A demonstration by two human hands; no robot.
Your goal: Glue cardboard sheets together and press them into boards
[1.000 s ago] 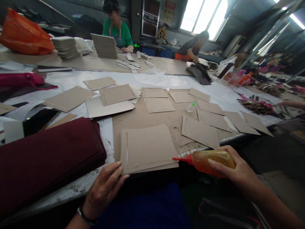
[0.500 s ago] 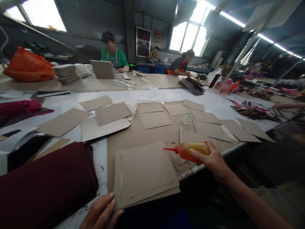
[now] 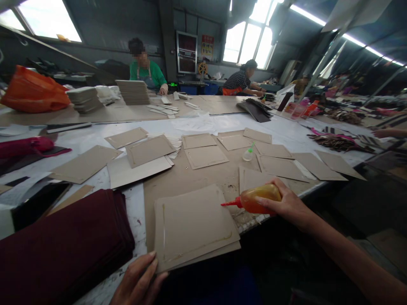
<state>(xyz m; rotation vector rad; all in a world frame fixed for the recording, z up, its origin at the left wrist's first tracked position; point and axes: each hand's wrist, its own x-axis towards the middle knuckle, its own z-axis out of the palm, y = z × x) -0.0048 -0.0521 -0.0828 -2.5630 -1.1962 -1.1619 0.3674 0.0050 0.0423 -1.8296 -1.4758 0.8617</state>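
Bottle [image 3: 260, 198] shifted along board [image 3: 193, 226] | inside clasping right grip [image 3: 288, 206] | left grip [image 3: 137, 279]: closure unclear

2 bare hands show in the lower half of the frame. The left hand [image 3: 136, 280] enters at the bottom edge, left of centre, and slants up to the right; its wrist is cut off by that edge. 3 of its fingers [image 3: 146, 263] show, slightly bent and a little apart, pointing up and right. The right hand [image 3: 284, 202] sits right of centre, curled in a grip. Its thumb [image 3: 267, 204] reaches leftward on the near side, and the index finger bends over the top. The right forearm [image 3: 346, 252], bare, runs diagonally from the lower right corner up to the hand.
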